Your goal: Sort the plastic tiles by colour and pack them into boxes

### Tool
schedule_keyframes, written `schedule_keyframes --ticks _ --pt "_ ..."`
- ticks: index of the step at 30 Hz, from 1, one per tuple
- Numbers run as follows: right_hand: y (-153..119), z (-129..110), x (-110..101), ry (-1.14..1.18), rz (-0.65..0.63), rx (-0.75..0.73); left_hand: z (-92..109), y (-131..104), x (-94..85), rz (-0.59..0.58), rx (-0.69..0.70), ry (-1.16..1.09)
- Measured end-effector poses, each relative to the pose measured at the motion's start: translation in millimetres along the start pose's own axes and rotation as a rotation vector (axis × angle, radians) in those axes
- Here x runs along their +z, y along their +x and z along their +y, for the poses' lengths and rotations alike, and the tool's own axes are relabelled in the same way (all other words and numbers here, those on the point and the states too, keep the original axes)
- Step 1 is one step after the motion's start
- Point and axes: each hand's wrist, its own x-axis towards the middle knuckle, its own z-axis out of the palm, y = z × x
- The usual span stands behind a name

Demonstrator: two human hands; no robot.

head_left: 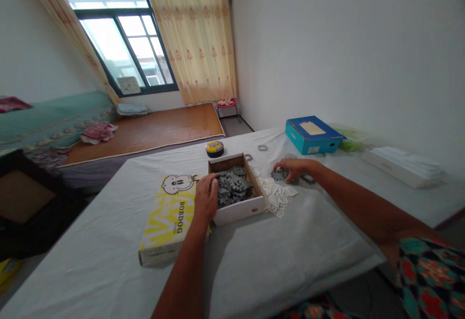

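nearby — round tin [214, 149] behind open carton [238, 213], blue box [313, 135]

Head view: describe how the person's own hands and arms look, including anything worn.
The left hand and right hand wear no gloves, and no watch or bracelet shows. The right arm has a patterned sleeve of red, teal and black patches ending near the elbow; the left arm is bare as far as it shows.

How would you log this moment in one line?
left hand: at white box, left edge; right hand: on grey pieces; grey heap: in white box; white pieces: right of white box
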Motion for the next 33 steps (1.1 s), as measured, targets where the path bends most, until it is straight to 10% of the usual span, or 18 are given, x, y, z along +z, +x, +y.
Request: schedule_keyframes --ticks 18,27,33 --pt "21.7 11.3 10.4 0.222 0.366 -0.007 1.0 0.0 0.9 0.011 0.017 -0.003" --pt "38.8 -22.5 4.2 -0.047 0.016 -0.296 2.0 -0.4 0.4 0.010 0.010 -0.001" --pt "32.1 -7.0 3.0 0.101 0.065 -0.111 1.2 -1.0 1.4 0.009 0.025 -0.001"
